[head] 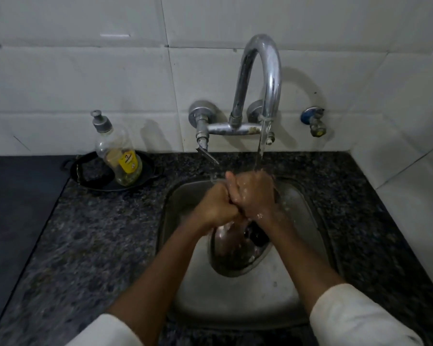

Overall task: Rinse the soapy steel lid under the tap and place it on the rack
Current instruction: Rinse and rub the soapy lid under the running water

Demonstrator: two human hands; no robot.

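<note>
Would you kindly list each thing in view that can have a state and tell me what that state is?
tap: running, the stream falling onto the hands
left hand: closed into a fist, pressed against the right hand
right hand: wet, under the stream, wrapped against the left
steel lid: lying in the sink below the hands, held by neither
sink: wet
soap bottle: upright, nearly empty, standing in a black dish
</note>
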